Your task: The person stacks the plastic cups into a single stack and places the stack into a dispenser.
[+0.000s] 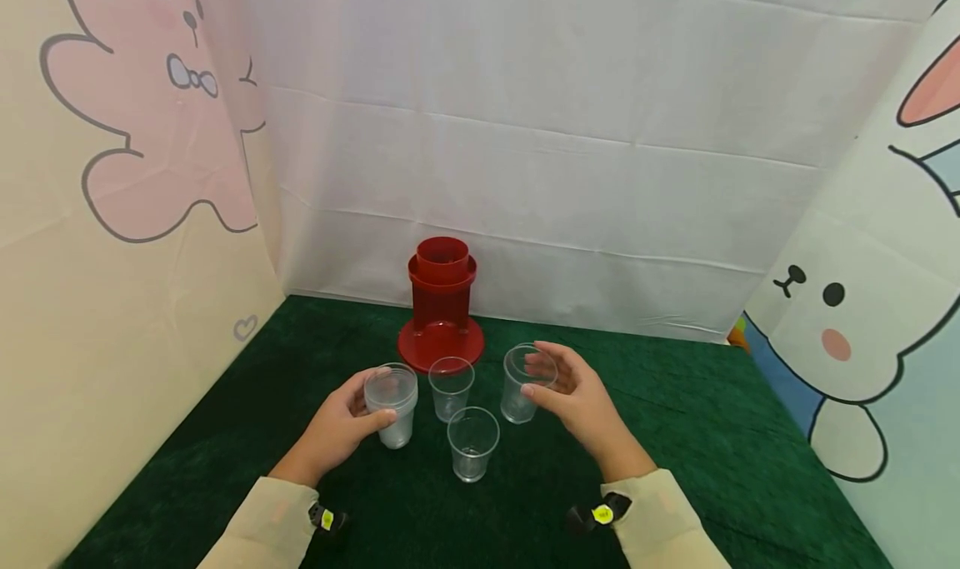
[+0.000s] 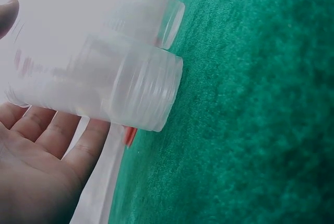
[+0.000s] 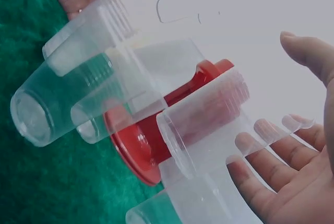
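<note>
My left hand (image 1: 341,423) grips a stack of clear plastic cups (image 1: 393,406), thumb in front and fingers behind. In the left wrist view, the stack's ridged lower end (image 2: 148,91) tilts close over the green cloth. My right hand (image 1: 573,394) holds another clear cup (image 1: 513,398) near its rim, with fingers behind it and showing through the plastic. Between the hands are two more clear cups, one nearer me (image 1: 472,448) and one farther back (image 1: 450,394). In the right wrist view a further clear cup (image 3: 154,208) shows partly below the held one.
Behind the cups rises a red cylinder on a round base (image 1: 441,302), with a collar near its top. Green cloth (image 1: 675,436) covers the table. White fabric (image 1: 525,177) forms the back wall, and printed cartoon panels (image 1: 172,136) stand at both sides.
</note>
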Tool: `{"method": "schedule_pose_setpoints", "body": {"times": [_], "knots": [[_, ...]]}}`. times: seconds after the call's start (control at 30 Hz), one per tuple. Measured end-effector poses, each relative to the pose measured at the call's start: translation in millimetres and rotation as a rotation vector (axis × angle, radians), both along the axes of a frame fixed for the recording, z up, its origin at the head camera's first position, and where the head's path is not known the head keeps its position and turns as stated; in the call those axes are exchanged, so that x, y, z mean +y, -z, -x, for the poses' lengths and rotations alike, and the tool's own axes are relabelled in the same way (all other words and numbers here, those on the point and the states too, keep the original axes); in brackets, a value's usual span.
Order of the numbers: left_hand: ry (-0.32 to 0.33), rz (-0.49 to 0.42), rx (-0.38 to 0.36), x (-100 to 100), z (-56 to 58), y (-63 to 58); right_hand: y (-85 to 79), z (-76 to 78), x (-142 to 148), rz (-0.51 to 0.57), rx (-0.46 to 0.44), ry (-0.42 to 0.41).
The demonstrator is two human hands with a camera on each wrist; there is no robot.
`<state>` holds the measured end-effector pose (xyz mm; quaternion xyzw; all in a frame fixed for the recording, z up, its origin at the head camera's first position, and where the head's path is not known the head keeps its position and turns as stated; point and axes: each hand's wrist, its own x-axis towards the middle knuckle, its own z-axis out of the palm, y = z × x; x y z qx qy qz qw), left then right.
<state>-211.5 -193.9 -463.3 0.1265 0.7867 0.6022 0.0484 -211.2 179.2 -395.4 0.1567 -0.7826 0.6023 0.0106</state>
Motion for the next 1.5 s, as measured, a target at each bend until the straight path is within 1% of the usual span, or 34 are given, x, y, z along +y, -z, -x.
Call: {"method": "schedule_pose_setpoints", "body": {"times": [0.17, 0.33, 0.5, 0.7, 1.07, 1.27, 1.5], "knots": [[0.0, 0.0, 0.002, 0.1, -0.1, 0.0, -13.4, 0.8, -6.5, -0.002, 0.007, -0.028], [0.001, -0.002, -0.008, -0.1, 1.0, 0.1, -19.1, 3.1, -14.9, 0.0, 0.008, -0.052], [0.002, -0.002, -0.013, -1.0, 1.7, 0.7, -26.2, 6.6, -27.8, -0.027, 0.02, -0.048], [0.0, -0.006, -0.018, -0.3, 1.8, 0.3, -37.2, 9.6, -43.9, -0.053, 0.033, -0.073], [0.0, 0.001, -0.025, 0.1, 1.8, -1.9, -55.1, 17.2, -76.3, -0.025, 0.015, -0.107], [-0.005, 0.006, -0.028, 0.7, 1.4, -2.7, -60.1, 22.7, -96.2, -0.042, 0.014, -0.12], [-0.006, 0.006, -0.031, 0.4, 1.1, -3.8, -59.9, 27.5, -115.7, -0.04, 0.018, -0.143]]}}
